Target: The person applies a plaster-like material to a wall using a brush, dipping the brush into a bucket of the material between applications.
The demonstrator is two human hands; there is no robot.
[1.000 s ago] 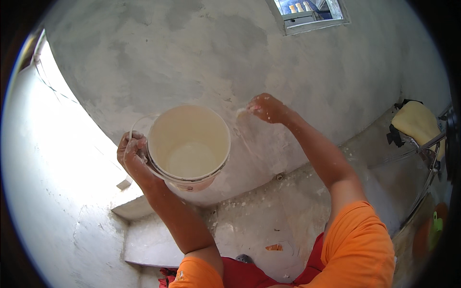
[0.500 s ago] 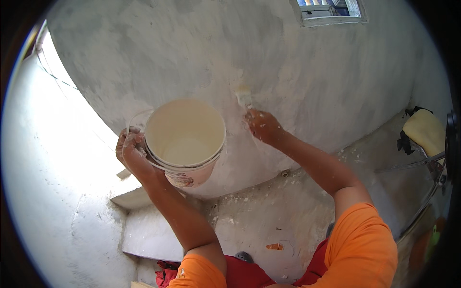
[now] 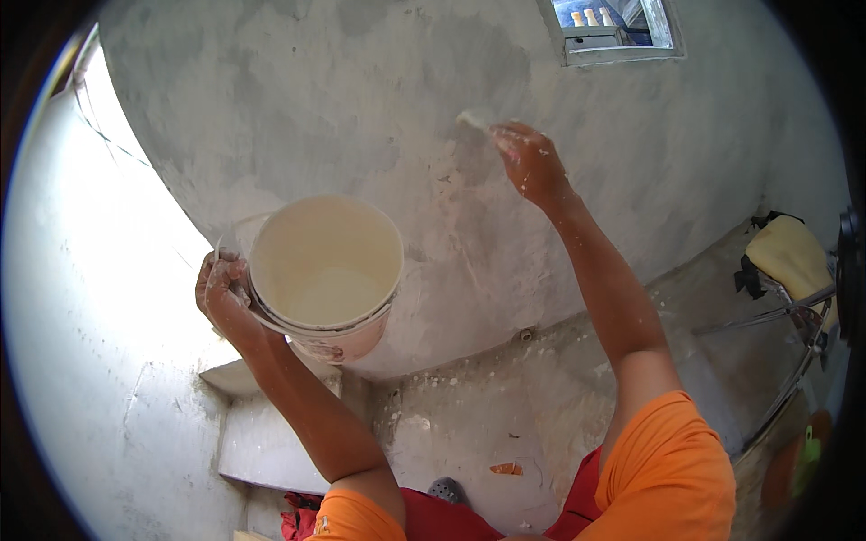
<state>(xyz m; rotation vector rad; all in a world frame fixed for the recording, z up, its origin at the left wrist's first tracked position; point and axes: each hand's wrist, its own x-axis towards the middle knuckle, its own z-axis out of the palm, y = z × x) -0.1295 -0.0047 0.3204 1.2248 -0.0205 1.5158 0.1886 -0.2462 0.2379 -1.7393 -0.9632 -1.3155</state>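
Yellow-padded chair [image 3: 787, 256], small window [image 3: 619, 38]

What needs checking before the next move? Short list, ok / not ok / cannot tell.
1. Left grip on the bucket: ok, closed at the bucket's left side.
2. Right grip on the brush: ok, pale end sticking out past the fingers.
3. Bucket mouth uncovered: ok, no lid on it.
4. Amount left in the bucket: cannot tell, contents and inner wall are both pale.
5. Brush touching the wall: cannot tell, the gap can't be judged from this view.
6. Floor free of loose bits: not ok, an orange scrap lies near the grey shoe.
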